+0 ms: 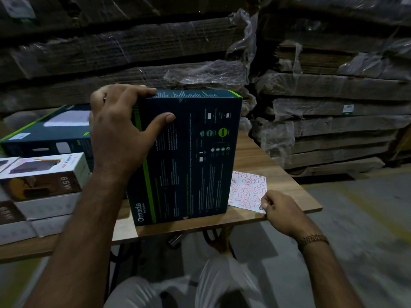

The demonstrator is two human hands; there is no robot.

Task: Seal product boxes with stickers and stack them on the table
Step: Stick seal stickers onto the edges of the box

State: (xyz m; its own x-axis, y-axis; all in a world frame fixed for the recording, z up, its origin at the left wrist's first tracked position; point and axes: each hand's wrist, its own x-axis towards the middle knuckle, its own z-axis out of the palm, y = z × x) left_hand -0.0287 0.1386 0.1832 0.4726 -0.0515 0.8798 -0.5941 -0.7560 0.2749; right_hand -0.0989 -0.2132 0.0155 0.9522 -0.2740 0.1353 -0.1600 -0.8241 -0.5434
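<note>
Two hands busy: one on the box, one at the sticker sheet.

My left hand point(121, 127) grips the top left corner of the dark Omada box point(186, 156), which stands upright on the wooden table point(278, 174). Just right of the box lies the sticker sheet point(246, 190), and my right hand point(282, 210) pinches at its near corner by the table edge. Other product boxes point(44, 174) sit stacked off to the left.

The dark printed cardboard box point(189, 152) looks smooth, faintly glossy; the wood-grain desk point(255, 161) matt; the white paper sticker sheet point(246, 190) thin.
</note>
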